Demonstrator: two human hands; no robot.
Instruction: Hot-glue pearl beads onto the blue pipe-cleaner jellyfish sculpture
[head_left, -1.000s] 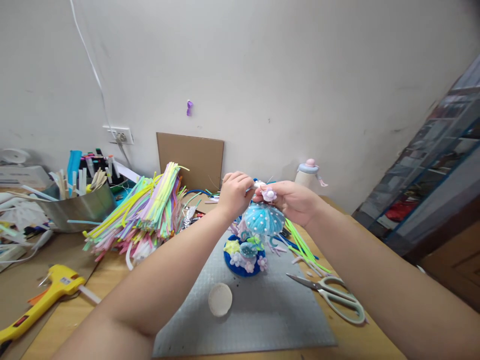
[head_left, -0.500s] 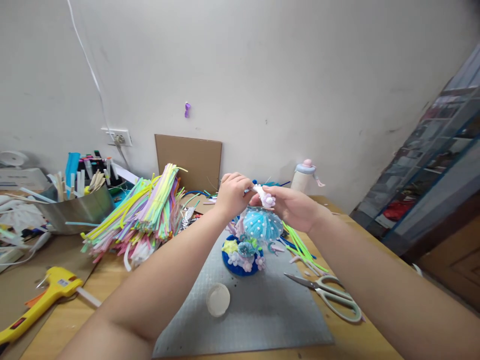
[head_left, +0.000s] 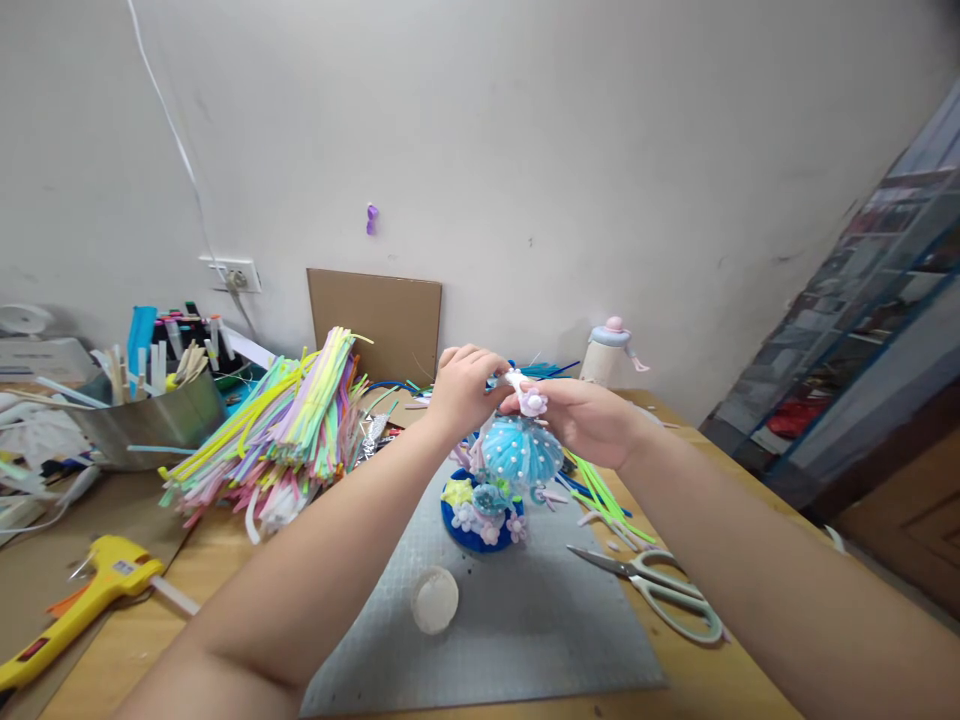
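Note:
A pale lilac pipe-cleaner flower [head_left: 533,402] with a white stretch beside it is between my two hands. My left hand [head_left: 469,388] is closed, its fingertips pinched at the left end of that piece. From the other side my right hand [head_left: 592,412] grips it with thumb and fingers, some of them hidden. Just below is a light blue fuzzy shell shape [head_left: 521,447] dotted with white pearls. It rises above a dark blue round base [head_left: 480,538], which carries a yellow star, a blue coil and small pale flowers.
The base stands on a grey cutting mat [head_left: 555,640]. Near it are a small round dish [head_left: 435,600] and scissors [head_left: 660,590]. A bundle of pipe cleaners [head_left: 300,420], a yellow glue gun [head_left: 97,590] and a metal tub [head_left: 157,425] lie left; a bottle [head_left: 606,355] stands behind.
The flower has turned slightly between my fingers and my right hand has dipped a little. Everything has shifted slightly left in view; the ornament below stays put on the mat.

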